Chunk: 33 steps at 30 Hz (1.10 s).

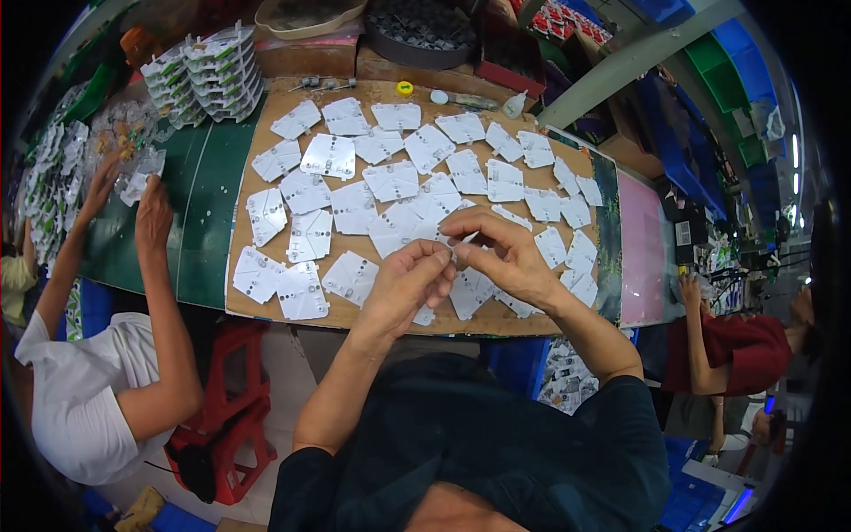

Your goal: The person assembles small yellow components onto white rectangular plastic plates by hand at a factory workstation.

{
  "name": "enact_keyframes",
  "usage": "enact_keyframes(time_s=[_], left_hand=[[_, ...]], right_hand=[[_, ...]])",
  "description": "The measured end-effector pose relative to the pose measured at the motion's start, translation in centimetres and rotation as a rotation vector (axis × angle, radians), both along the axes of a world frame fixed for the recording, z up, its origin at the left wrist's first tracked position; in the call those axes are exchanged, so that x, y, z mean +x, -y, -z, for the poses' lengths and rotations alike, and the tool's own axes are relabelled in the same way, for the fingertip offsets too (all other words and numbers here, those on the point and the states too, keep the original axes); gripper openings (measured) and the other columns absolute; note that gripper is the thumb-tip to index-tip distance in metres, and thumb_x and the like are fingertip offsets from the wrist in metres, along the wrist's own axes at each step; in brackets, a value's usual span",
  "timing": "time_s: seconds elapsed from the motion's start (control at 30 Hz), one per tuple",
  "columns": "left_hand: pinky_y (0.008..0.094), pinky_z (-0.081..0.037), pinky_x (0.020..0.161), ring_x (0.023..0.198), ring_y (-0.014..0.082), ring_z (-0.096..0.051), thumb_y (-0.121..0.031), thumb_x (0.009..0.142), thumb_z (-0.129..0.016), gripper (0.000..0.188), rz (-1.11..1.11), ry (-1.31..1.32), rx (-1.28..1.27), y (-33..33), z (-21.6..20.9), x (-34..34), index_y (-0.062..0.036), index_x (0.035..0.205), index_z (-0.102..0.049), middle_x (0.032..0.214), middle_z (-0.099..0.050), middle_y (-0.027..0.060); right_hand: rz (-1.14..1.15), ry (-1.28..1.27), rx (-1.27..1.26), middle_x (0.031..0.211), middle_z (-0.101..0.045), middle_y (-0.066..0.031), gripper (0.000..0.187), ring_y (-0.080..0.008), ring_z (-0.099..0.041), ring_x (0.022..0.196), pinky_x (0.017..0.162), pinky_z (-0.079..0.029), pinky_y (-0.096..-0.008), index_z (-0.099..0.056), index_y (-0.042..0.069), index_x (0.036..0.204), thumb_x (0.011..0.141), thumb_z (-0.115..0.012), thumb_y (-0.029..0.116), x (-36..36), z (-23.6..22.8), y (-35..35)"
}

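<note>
"What's the left hand (408,282) doing?"

"Pinching, thumb against fingertips, on a small pale piece (455,254) between the 2 hands; fingers hide most of it, so its shape is unclear."

"And the right hand (507,255)?"

"Pinching there too, above flat, angular white plates (505,182) with dark spots, partly covering some."

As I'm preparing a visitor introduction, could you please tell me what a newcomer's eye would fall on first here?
Probably the many white plates spread across the brown board in the centre. Over its lower part, the left hand and right hand are close together. White stacked parts stand by its upper-left corner.
</note>
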State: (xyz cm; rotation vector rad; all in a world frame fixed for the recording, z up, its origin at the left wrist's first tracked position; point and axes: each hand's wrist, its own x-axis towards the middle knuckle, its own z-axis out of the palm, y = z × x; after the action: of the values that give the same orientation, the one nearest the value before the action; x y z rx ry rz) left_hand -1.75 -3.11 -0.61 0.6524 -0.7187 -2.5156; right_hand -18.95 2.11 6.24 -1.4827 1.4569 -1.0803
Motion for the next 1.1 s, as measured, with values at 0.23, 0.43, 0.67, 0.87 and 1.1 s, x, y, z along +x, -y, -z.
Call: enact_keyframes(time_s=[0.23,0.43,0.67,0.87,1.1], left_hand=[[0.0182,-0.040,0.049,0.060,0.0061,-0.052,-0.016,0.096,-0.057,0.017,-0.029,0.135,-0.178,-0.3,-0.6,-0.1,0.0013,0.100,-0.058,0.080,-0.061,0.0043],[0.0171,-0.031,0.041,0.056,0.0061,-0.046,-0.024,0.098,-0.055,0.023,0.165,-0.048,0.203,1.6,-0.4,0.5,-0.0010,0.097,-0.057,0.075,-0.057,0.0033],[0.0173,-0.036,0.048,0.065,0.0072,-0.048,-0.021,0.098,-0.056,0.020,0.069,-0.133,0.135,1.0,-0.6,0.4,-0.0013,0.101,-0.058,0.083,-0.057,0.0030],[0.0176,-0.041,0.053,0.069,0.0073,-0.052,-0.011,0.096,-0.060,0.019,0.050,-0.102,0.070,0.4,-0.9,1.3,0.0017,0.111,-0.061,0.091,-0.061,0.0058],[0.0170,-0.041,0.052,0.067,0.0057,-0.053,-0.005,0.093,-0.061,0.020,0.064,-0.067,0.021,-0.1,-1.1,3.5,0.0026,0.112,-0.062,0.097,-0.066,0.0107]], right_hand=[[-0.015,-0.463,0.314,0.085,-0.066,-0.0099,0.022,-0.0133,-0.060,0.066,0.059,-0.047,-0.0277,-0.064,-0.004,0.099,0.095,-0.061,0.018,0.2,-1.6,0.3],[0.023,-0.381,-0.115,0.086,-0.066,-0.0088,0.011,-0.0154,-0.062,0.074,0.064,-0.048,-0.0264,-0.065,-0.002,0.096,0.086,-0.067,0.000,-0.8,-0.3,0.6],[0.225,-0.092,0.001,0.091,-0.068,-0.0053,0.018,-0.0091,-0.062,0.080,0.071,-0.050,-0.0217,-0.065,-0.001,0.102,0.086,-0.071,0.006,-3.1,-0.5,4.0],[0.375,-0.445,-0.110,0.080,-0.070,-0.0065,0.017,-0.0117,-0.064,0.074,0.066,-0.049,-0.0266,-0.069,0.000,0.094,0.087,-0.069,0.016,-9.2,2.8,16.0],[0.192,-0.953,-0.229,0.096,-0.069,-0.0173,0.018,-0.0332,-0.066,0.089,0.080,-0.051,-0.0406,-0.070,0.000,0.098,0.084,-0.064,0.010,-11.9,7.0,22.3]])
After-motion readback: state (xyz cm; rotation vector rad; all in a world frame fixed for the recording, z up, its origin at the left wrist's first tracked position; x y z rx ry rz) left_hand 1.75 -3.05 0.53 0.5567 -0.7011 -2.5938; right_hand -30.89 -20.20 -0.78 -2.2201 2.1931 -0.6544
